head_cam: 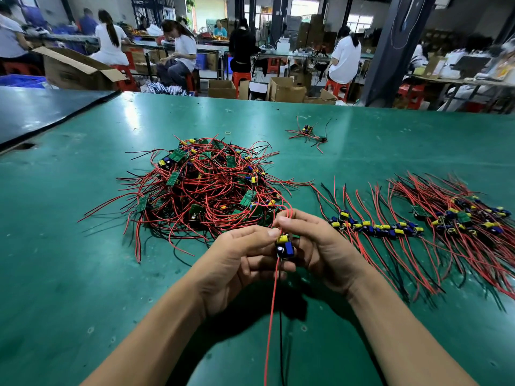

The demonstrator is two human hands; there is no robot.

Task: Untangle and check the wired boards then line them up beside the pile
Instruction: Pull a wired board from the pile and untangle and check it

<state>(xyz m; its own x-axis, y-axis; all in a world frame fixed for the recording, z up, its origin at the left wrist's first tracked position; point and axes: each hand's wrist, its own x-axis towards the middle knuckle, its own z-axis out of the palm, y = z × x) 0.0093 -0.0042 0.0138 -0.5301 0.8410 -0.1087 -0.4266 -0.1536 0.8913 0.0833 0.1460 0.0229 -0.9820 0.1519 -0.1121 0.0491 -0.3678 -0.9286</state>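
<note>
One wired board (284,246) is held above the table, between both hands, just in front of the near edge of the pile. Yellow and blue components face the camera. A red lead (271,316) and a black lead (281,330) hang from it, straight down between the forearms.

Left hand (237,263): fingers curled, thumb tip and fingers pinching the board's left edge.

Right hand (320,246): fingers curled round the board's right side, with the upper fingertips nipping red leads just above it. Those leads run up toward the pile; cannot tell whether they belong to the held board.

Pile (206,188): tangled heap of green boards and red and black wires, just beyond the hands and to their left.

Row of boards (376,228): lined up to the right of the pile, components side by side and touching, with leads fanned out both away from and toward the camera. A denser group (468,218) lies further right, boards overlapping.

Small stray cluster (308,133) of boards and wires sits well apart, beyond the pile. All of this rests on a green table mat (83,274).

Background: several people seated on red stools (241,78) at benches, with open cardboard boxes (287,90) on the floor.
</note>
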